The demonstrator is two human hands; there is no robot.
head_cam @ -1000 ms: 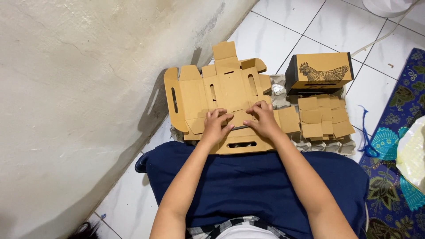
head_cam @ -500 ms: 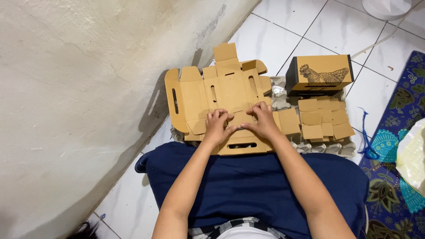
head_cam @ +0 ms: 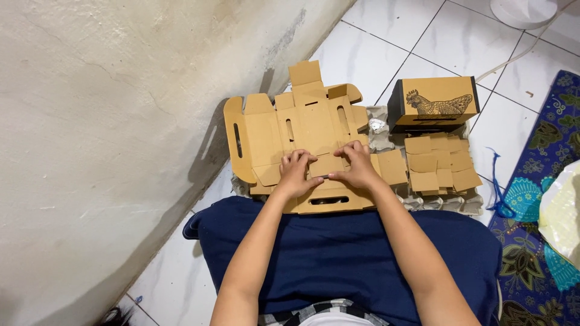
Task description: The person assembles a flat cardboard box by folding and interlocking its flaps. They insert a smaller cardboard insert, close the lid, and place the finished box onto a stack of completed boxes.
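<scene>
left hand (head_cam: 295, 174): fingers curled, pressed on centre flap of flat die-cut cardboard box blank (head_cam: 302, 130)
right hand (head_cam: 357, 168): same, pinching flap
edges: wall (head_cam: 109, 121) close left; folded box (head_cam: 435, 104) right
surface: white tile floor (head_cam: 386, 36)

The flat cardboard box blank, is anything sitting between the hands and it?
Nothing visible. The left hand and right hand already rest directly on the flat cardboard box blank, fingers on a small flap near its lower middle. The finished box and the stack of flat blanks lie off to the right.
</scene>
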